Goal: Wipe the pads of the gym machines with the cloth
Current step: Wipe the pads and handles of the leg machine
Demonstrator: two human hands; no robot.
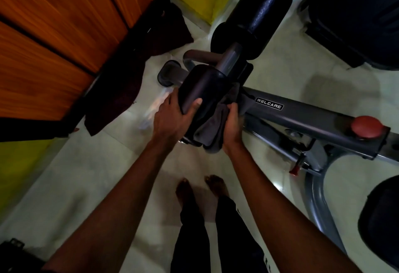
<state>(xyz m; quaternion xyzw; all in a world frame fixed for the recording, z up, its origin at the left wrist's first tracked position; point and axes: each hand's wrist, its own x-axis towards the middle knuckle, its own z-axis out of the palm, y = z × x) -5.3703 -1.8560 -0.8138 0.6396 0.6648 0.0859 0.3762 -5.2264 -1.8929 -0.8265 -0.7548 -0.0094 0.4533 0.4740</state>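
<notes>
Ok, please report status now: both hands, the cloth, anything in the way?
Left hand grips near roller pad. Right hand holds grey cloth against its side. Far roller pad has no hand on it. Frame bar close beside right hand, not blocking.

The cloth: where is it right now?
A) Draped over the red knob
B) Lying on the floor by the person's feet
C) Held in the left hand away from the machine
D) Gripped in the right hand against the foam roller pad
D: the right hand grips the cloth against the roller pad, while the left hand holds the pad's other side.
</notes>
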